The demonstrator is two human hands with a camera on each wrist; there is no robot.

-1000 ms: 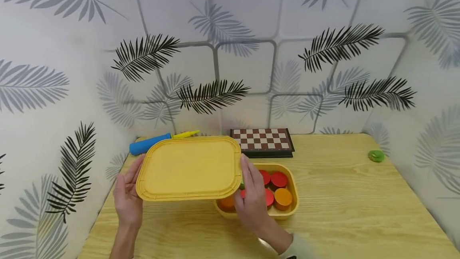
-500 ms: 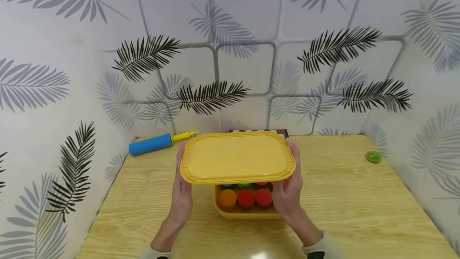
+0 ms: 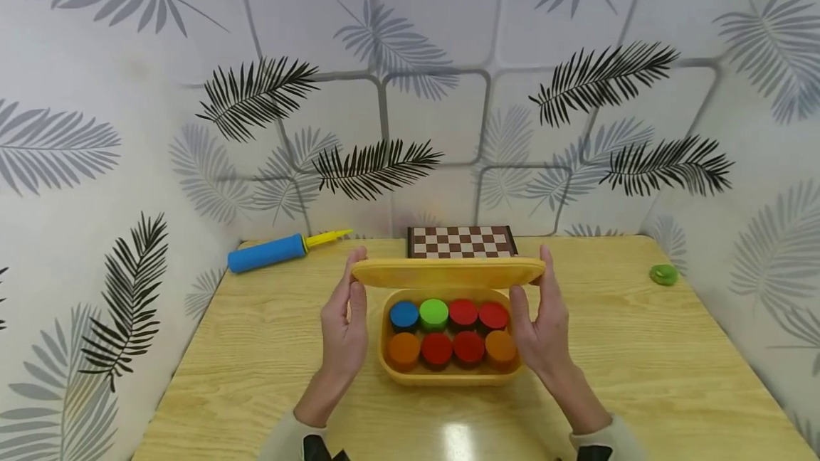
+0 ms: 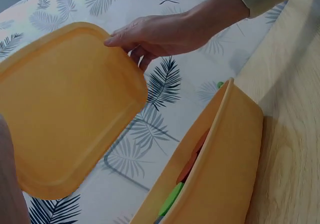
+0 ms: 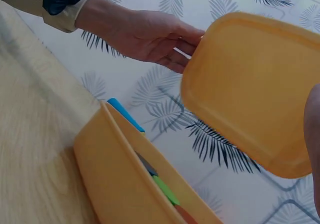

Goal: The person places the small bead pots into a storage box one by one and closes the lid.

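Observation:
A yellow lid [image 3: 448, 274] is tilted above the back of the yellow box [image 3: 451, 379], apart from it. My left hand [image 3: 344, 329] pinches the lid's left end, and my right hand [image 3: 546, 329] pinches its right end. Inside the box stand two rows of round pieces with coloured tops: a blue one [image 3: 404, 315], a green one [image 3: 433, 314], several red ones [image 3: 437, 349] and two orange ones [image 3: 404, 351]. From the left wrist view, the right hand's thumb [image 4: 116, 40] lies over the lid's edge. The left hand's fingers [image 5: 175, 54] meet the opposite end in the right wrist view.
Behind the lid lies a brown and white chessboard [image 3: 461, 240]. A blue hand pump [image 3: 267, 254] with a yellow nozzle rests at the back left of the wooden table [image 3: 640, 347]. A small green item [image 3: 663, 274] lies at the far right. The patterned wall borders the table.
Both hands have carried the lid rightward from the box's left until it is over the box. The lid has tipped to nearly edge-on in the head view, so the box's contents show.

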